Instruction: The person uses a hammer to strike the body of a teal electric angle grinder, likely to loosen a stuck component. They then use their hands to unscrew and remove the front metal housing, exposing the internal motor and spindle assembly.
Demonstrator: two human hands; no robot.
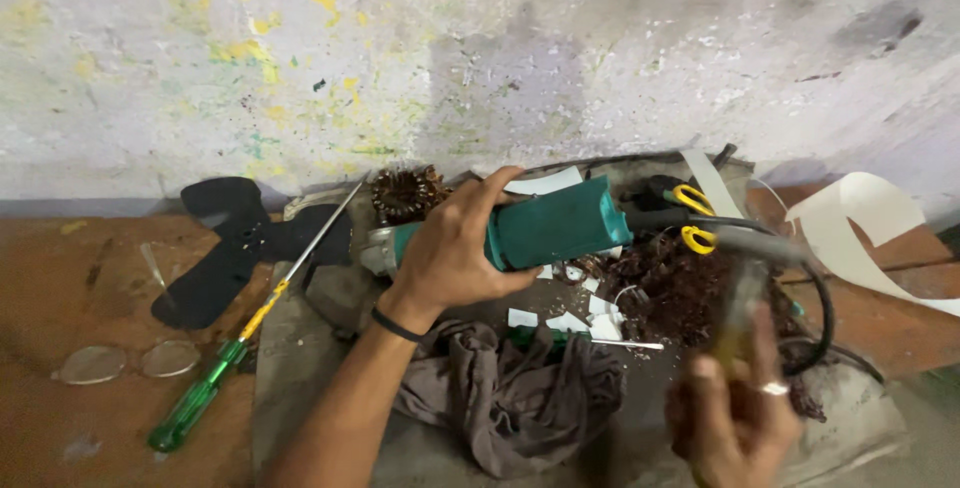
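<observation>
So the left hand (pixel 450 248) is gripping a teal grinder (pixel 530 233) around the middle of its body, fingers wrapped over the top, holding it just above the cluttered worktop (pixel 300 368). The grinder's long axis is running left to right, metal head end pointing left, cord end pointing right, where a black cable (pixel 815 298) is looping off. The right hand (pixel 735 418) is sitting lower right, nearer the camera and clear of the grinder, blurred, closed around what's looking like a tool with a yellowish handle (pixel 740 323) sticking up toward the grinder's cord end; can't tell exactly what tool it is. So the grinder is lying up and to the left of that hand, and the left one is the only hand on it. Around it: a grey rag (pixel 520 393) right under the wrist, a green screwdriver (pixel 240 333) lying diagonally to the left, yellow-handled scissors (pixel 692 218) behind the cord end, a copper armature (pixel 405 193) against the wall, plus white paper scraps (pixel 590 318).
</observation>
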